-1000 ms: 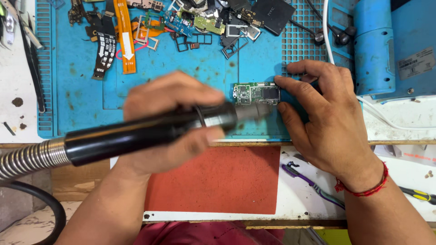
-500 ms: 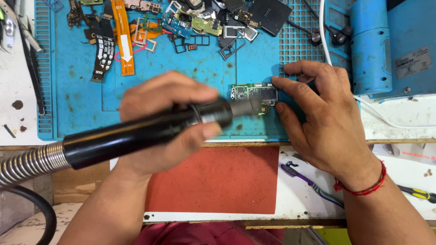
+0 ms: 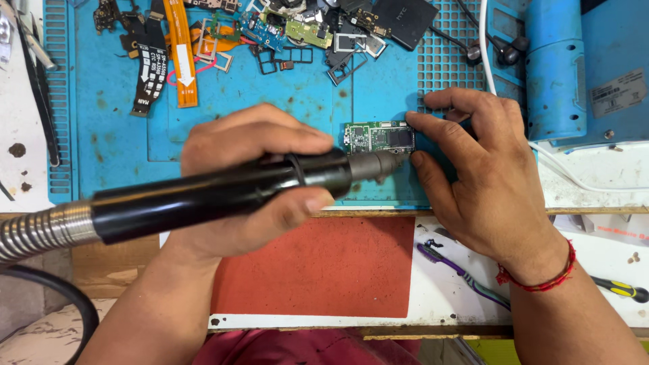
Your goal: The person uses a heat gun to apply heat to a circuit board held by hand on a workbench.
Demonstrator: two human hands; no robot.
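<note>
Starting at the far left, a ribbed metal hose (image 3: 37, 233) runs in from the edge and joins the black handle of a hot-air tool (image 3: 223, 192), with a black cable (image 3: 61, 290) curving below it. Tweezers (image 3: 37, 74) lie on the white bench beside the left rim of a blue work mat (image 3: 122, 128). Near the top of the mat sit a black ribbon cable (image 3: 150, 71) and an orange ribbon cable (image 3: 182, 54), side by side, and further along a heap of phone parts (image 3: 324, 27).

The left hand (image 3: 253, 179) is clenched around the hot-air tool, fingers over the top and thumb pressed underneath, holding it nearly level. Its grey metal nozzle (image 3: 375, 165) points right and hangs over the lower edge of a small green circuit board (image 3: 378, 137), which lies flat on the mat near its front edge. Below, a red pad (image 3: 318, 267) covers the front of the bench.

The right hand (image 3: 483, 182) is not closed around anything; its fingertips press against the right end of the circuit board, steadying it. A red thread (image 3: 541, 277) circles that wrist. A purple toothbrush (image 3: 463, 274) lies just beside the wrist, a yellow-handled screwdriver (image 3: 618, 289) further right, and a blue machine (image 3: 588, 67) stands at the top right corner.
</note>
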